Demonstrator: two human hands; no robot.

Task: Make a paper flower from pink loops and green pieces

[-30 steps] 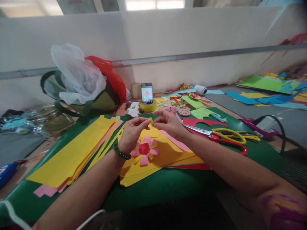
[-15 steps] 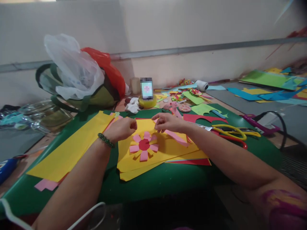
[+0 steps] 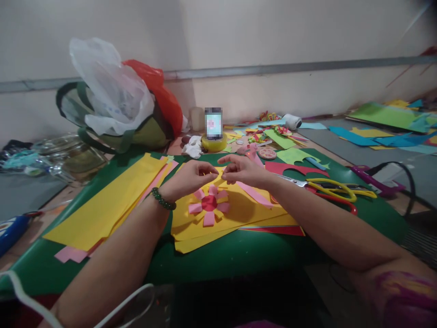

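Observation:
A paper flower (image 3: 209, 203) with a red centre and pink and yellow petals lies on stacked yellow paper sheets (image 3: 205, 232). Just beyond it, the fingertips of both hands almost meet. My left hand (image 3: 191, 178), with a green bead bracelet at the wrist, has its thumb and fingers pinched together. My right hand (image 3: 245, 171) faces it, the thumb and lower fingers closed and the index finger raised. Whatever is in the fingers is too small to make out against the yellow paper. A pink paper strip (image 3: 254, 194) lies under the right wrist.
Scissors (image 3: 331, 189) with yellow and red handles lie right of the right forearm. Long yellow sheets (image 3: 105, 205) are on the left of the green table (image 3: 218, 269). A phone (image 3: 213, 123) stands behind a yellow tape roll (image 3: 214, 144). A bag (image 3: 143, 136) sits back left.
My left hand has moved right, towards my right hand, so their fingertips are now close together. The right fingers have drawn in. The whole view has shifted slightly.

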